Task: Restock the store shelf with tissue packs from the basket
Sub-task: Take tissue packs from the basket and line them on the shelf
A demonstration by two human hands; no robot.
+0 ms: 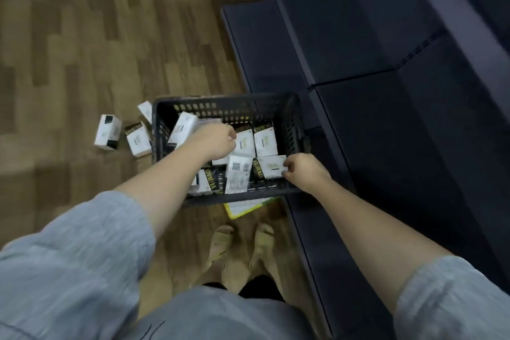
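A dark plastic basket stands on the wooden floor and holds several white tissue packs with black and gold print. My left hand reaches into the basket's middle, fingers curled down onto the packs; what it holds is hidden under the hand. My right hand pinches the right end of one white tissue pack lying near the basket's front right corner. The dark store shelf runs along the right, its boards bare.
Three tissue packs lie on the floor left of the basket. A yellow-edged flat item pokes out under the basket's near side. My feet stand just behind it. The shelf base sits close on the right.
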